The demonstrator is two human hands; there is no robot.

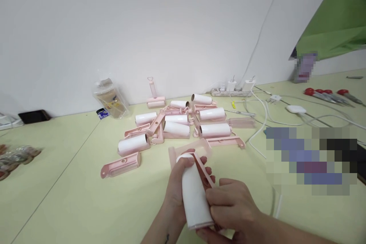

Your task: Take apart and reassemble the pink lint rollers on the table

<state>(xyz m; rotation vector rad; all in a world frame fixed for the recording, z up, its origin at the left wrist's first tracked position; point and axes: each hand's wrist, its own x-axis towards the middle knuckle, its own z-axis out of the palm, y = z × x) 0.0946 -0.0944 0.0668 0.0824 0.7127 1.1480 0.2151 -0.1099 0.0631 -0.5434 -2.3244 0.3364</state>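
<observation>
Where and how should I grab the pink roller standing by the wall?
Probably pinch its slim handle from the front: it sticks up above the wider base, while the wall is behind and a white roll lies close on the right.

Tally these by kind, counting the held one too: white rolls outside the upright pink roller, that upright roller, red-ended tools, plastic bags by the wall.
White cylindrical rolls: 9
Upright pink plastic roller: 1
Grey tools with rounded red ends: 4
Clear plastic bag with brown contents: 1
Total: 15
</observation>
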